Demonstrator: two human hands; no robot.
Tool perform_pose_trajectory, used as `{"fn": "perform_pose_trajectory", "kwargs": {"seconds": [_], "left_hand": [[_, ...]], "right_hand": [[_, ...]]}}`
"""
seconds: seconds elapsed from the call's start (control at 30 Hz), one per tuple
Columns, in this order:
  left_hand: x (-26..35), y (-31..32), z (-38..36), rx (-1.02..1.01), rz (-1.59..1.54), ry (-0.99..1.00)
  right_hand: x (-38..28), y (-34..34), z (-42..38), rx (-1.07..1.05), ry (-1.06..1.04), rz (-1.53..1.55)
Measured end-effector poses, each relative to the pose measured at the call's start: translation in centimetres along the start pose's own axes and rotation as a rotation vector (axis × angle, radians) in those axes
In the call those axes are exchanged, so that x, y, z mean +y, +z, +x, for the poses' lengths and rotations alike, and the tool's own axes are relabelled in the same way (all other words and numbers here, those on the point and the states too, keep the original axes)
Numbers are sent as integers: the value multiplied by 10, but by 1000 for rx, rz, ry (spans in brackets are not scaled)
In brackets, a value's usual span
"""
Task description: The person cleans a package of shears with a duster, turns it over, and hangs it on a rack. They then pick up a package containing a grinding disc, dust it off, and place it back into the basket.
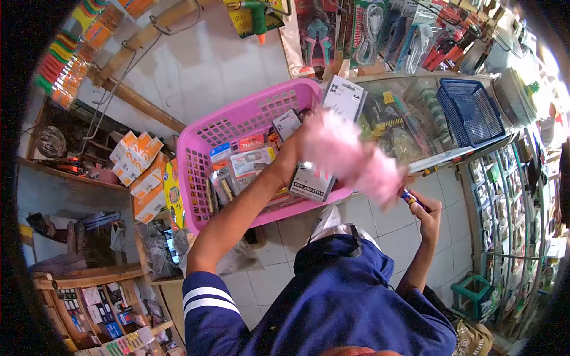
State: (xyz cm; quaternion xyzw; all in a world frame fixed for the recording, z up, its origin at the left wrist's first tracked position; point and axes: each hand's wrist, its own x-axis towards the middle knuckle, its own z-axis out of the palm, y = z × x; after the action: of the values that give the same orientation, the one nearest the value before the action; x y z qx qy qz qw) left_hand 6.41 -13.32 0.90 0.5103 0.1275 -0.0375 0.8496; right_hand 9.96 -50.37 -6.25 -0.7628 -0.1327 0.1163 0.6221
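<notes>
Right grip [426, 209] wrapped round the handle of a pink duster [335, 139], its blurred head across a long package [314, 183] at the pink basket [282, 212].

The left grip [298, 144] is partly hidden by the fluff, so whether it clasps the package cannot be told. A hard sweep could snag the package's edge and tip it, or flick small packs from the basket. The package reads "ENGLAND STYLE"; a basket pack [251, 143], "makita"; a hanging pack [370, 35] beyond, apparently "SHINYOKU".

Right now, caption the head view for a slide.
Right hand holds a pink duster in front of a package; left hand, partly hidden, over a basket.
</notes>
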Motion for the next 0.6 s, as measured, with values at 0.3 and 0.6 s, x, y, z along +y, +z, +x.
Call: {"fn": "perform_pose_trajectory", "kwargs": {"seconds": [0.3, 0.6], "left_hand": [[2, 13, 0, -29, -271, -17], [-2, 3, 0, -361, -227, -33]], "right_hand": [[2, 14, 16, 109, -125, 29], [-8, 23, 21, 199, -83, 73]]}}
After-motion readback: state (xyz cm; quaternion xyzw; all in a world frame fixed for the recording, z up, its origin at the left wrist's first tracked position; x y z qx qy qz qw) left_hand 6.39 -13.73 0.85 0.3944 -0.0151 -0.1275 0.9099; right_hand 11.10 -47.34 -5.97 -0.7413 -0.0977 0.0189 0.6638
